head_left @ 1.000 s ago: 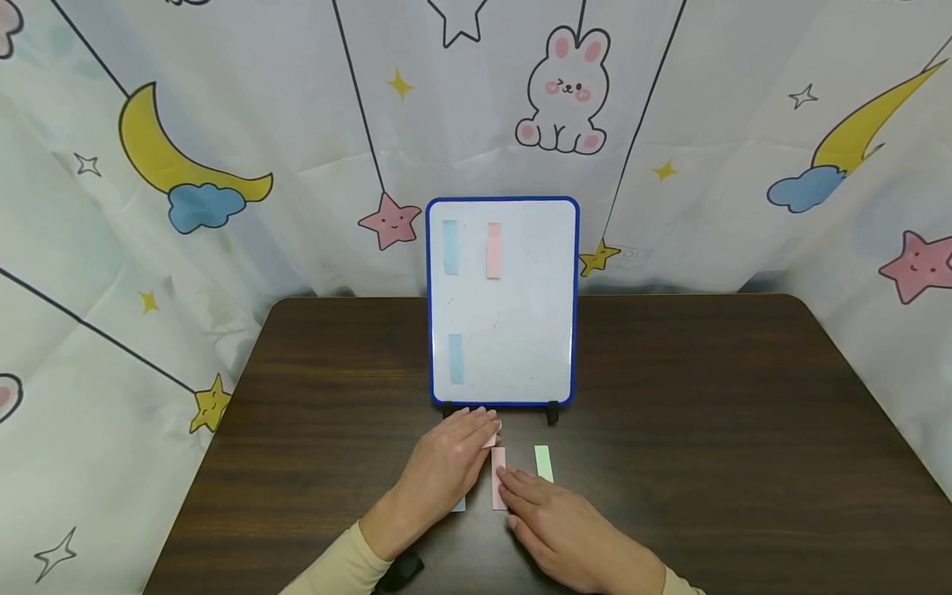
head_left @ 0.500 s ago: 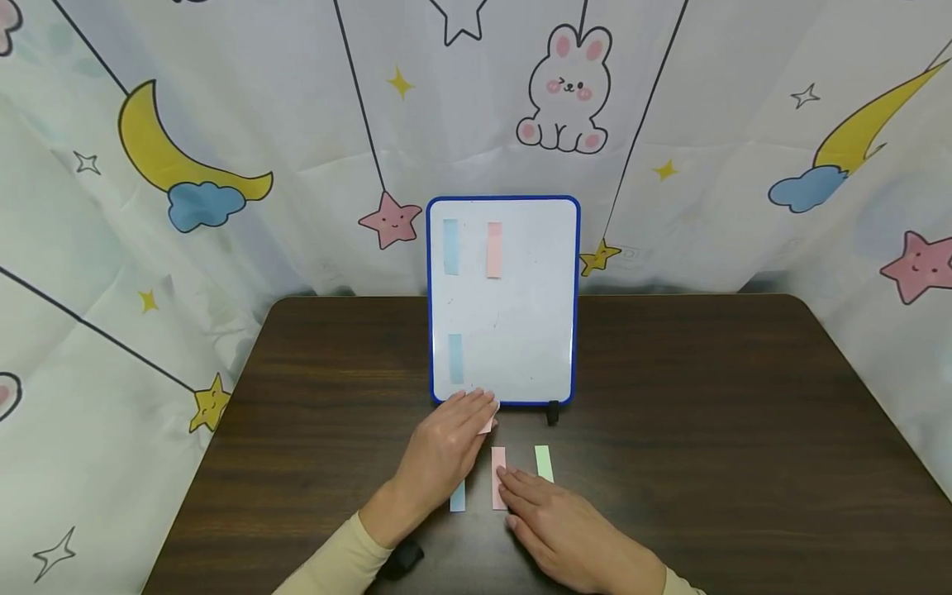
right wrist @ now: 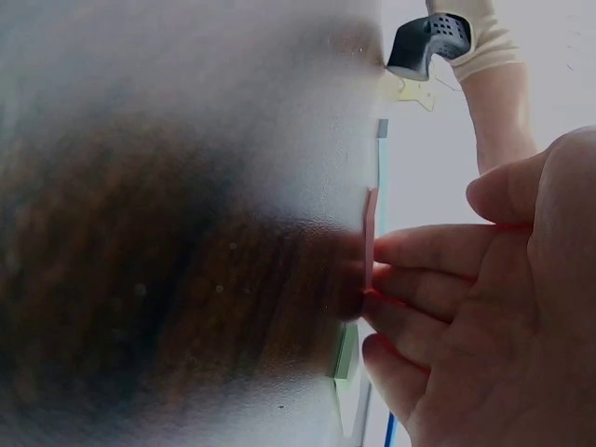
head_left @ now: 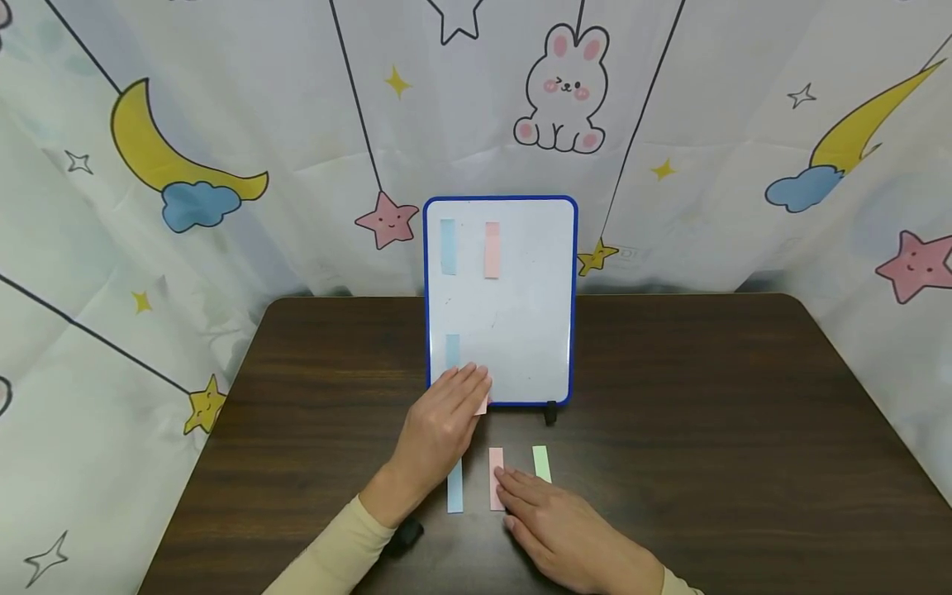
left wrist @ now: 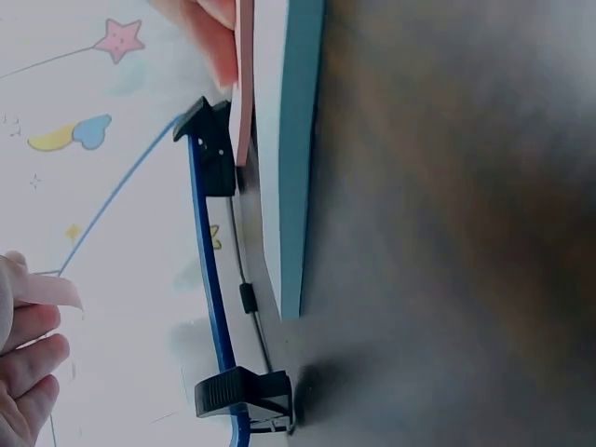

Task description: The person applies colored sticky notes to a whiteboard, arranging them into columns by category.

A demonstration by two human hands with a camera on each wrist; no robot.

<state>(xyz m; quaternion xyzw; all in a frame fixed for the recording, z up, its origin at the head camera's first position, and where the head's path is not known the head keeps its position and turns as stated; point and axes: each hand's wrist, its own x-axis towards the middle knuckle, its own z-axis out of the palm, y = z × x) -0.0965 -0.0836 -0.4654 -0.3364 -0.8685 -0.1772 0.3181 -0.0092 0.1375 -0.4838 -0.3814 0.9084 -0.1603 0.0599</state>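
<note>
My left hand (head_left: pixel 439 426) pinches a pink sticky note (left wrist: pixel 51 291) between thumb and fingers, in front of the lower left of a blue-framed whiteboard (head_left: pixel 531 330). In the head view only the note's lower end shows past the fingers. My right hand (head_left: pixel 568 525) rests its straight fingertips on a pad of pink sticky notes (head_left: pixel 496 459) on the table. To the left lies a pad of blue sticky notes (head_left: pixel 455 494), partly behind the left hand. A pad of green sticky notes (head_left: pixel 541 463) lies beyond the right hand, which covers its near end.
On the board are a blue strip (head_left: pixel 448 248) and a pink strip (head_left: pixel 492 250) above, with another blue strip (head_left: pixel 452 349) lower, partly covered. Black clip feet (head_left: pixel 550 413) hold the board up on the brown table (head_left: pixel 692 397). A patterned curtain (head_left: pixel 476 124) hangs behind.
My left hand has risen from the tabletop to the board's lower part with the pink sticky note, uncovering more of the blue pad. The right hand has stayed on the pink pad.
</note>
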